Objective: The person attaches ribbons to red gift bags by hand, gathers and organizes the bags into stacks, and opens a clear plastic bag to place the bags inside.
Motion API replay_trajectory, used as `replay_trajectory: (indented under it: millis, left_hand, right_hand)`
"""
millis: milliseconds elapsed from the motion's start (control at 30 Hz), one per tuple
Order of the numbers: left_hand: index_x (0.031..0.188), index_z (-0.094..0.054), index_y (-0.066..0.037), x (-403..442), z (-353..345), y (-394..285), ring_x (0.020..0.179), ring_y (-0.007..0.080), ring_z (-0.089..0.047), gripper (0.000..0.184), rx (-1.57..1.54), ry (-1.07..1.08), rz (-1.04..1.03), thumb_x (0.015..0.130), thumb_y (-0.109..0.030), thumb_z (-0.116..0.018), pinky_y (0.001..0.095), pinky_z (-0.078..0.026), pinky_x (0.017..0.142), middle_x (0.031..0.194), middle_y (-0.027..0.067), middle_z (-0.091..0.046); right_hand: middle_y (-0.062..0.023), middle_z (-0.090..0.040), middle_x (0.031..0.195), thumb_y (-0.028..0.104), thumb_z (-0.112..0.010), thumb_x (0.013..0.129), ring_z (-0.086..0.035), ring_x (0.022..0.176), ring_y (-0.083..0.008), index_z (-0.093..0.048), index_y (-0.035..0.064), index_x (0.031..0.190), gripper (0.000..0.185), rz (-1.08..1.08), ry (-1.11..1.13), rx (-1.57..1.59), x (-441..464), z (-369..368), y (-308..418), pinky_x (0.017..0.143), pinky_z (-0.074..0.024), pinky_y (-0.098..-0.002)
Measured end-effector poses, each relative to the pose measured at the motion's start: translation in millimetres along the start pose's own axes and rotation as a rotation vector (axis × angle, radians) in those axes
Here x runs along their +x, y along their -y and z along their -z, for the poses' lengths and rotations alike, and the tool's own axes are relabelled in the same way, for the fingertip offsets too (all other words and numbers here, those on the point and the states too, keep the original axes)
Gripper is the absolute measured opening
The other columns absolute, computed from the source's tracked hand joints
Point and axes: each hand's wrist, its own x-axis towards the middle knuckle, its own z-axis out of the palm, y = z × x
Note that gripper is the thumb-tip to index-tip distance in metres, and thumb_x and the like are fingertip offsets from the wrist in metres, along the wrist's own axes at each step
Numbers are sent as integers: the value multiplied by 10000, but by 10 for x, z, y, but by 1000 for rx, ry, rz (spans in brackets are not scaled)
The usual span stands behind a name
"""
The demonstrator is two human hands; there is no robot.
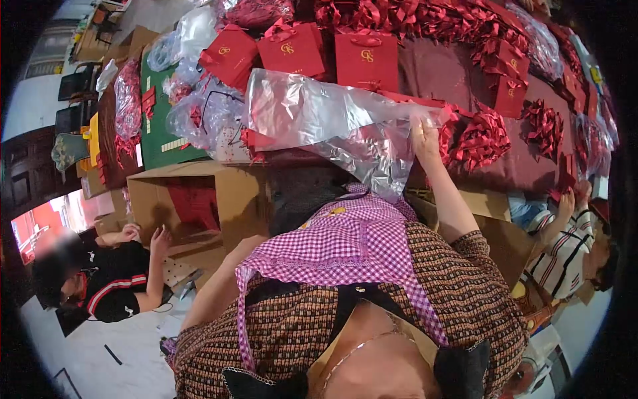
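My right hand (pixel 425 138) is closed on one end of a large clear plastic bag (pixel 312 110), which stretches leftward above the table's front edge. Its lower part hangs crumpled toward my checked apron. Only the forearm of my left arm shows; the hand is hidden behind the apron. Beyond the plastic stand red paper gift bags with gold lettering, one in the middle (pixel 367 63) and another (pixel 290 50) to its left. Close to the right of my right hand lies a heap of red ribbons (pixel 482 139).
An open cardboard box (pixel 174 174) stands at the left below the table edge. More ribbon (pixel 425 16) covers the table's far side. Bundled clear plastic (pixel 203 113) lies on the left. One person (pixel 119 279) sits at left, another (pixel 565 249) at right with hands at the table.
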Motion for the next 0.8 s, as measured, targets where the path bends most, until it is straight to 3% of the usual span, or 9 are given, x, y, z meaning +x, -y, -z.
replay_trajectory:
  millis: [33, 100, 167, 200, 233, 500, 667, 700, 800]
  left_hand:
    - [1061, -662, -132, 360, 501, -942, 881, 169, -646, 230, 2, -33, 26, 917, -250, -527, 289, -513, 767, 973, 93, -671]
    - [1056, -663, -127, -230, 296, -81, 879, 170, -646, 227, -1, -98, 78, 920, -243, -523, 287, -511, 769, 971, 95, -671]
    - [1051, -663, -122, -297, 563, -152, 877, 170, -646, 224, -1, -157, 134, 923, -235, -519, 285, -510, 772, 970, 96, -671]
    - [1049, -664, -119, -325, 703, -229, 876, 170, -645, 223, 0, -189, 162, 925, -232, -517, 284, -509, 773, 969, 97, -671]
    - [1047, -664, -117, -349, 846, -328, 874, 170, -645, 221, 3, -220, 187, 926, -228, -515, 283, -508, 774, 968, 98, -671]
    - [1028, -666, -97, -513, 1955, -1977, 866, 170, -644, 215, 70, -459, 307, 939, -199, -499, 275, -502, 783, 961, 104, -671]
    - [1100, -614, -71, -423, 1768, -1783, 860, 149, -617, 236, -110, -462, 18, 959, -170, -453, 256, -482, 797, 980, 108, -645]
    - [1117, -601, -65, -412, 1743, -1744, 859, 143, -610, 242, -161, -469, -44, 964, -163, -441, 251, -477, 800, 985, 109, -638]
    - [1171, -561, -45, -424, 1645, -1597, 854, 127, -589, 265, -316, -501, -205, 980, -142, -406, 237, -462, 810, 999, 112, -619]
  right_hand:
    - [-100, -627, 1035, 89, -513, 923, -570, 973, -190, -591, -21, 1086, 212, 0, 5, 5, 5, -11, 36, 886, -428, -303]
    - [-64, -620, 1007, 97, -509, 929, -557, 951, -154, -593, -17, 1072, 202, -57, 17, 129, 18, -12, 118, 862, -427, -279]
    - [-32, -607, 981, 93, -505, 934, -534, 932, -118, -596, -11, 1053, 183, -148, 48, 34, 11, 27, 135, 840, -420, -251]
    - [-29, -606, 976, 89, -504, 934, -533, 924, -115, -596, -11, 1048, 177, -198, 51, 20, 18, 21, 143, 836, -420, -247]
    - [-49, -608, 933, 148, -474, 938, -529, 875, -129, -582, -12, 1094, 248, -23, 35, 57, 42, -22, 168, 789, -433, -278]
    - [3, -571, 797, 101, -524, 914, -504, 750, -98, -610, -7, 939, 140, -158, 21, 33, 13, 6, 40, 652, -429, -275]
    - [-13, -564, 771, 88, -504, 913, -495, 724, -98, -596, 2, 940, 129, -158, 5, -29, -3, -13, 247, 636, -423, -276]
    - [-20, -565, 772, 95, -500, 915, -501, 722, -102, -595, 3, 953, 137, -34, -58, 11, -11, -60, 22, 639, -424, -276]
    - [-18, -554, 763, 97, -508, 913, -491, 698, -92, -586, 0, 947, 129, -123, -24, -26, -8, -7, 110, 602, -415, -270]
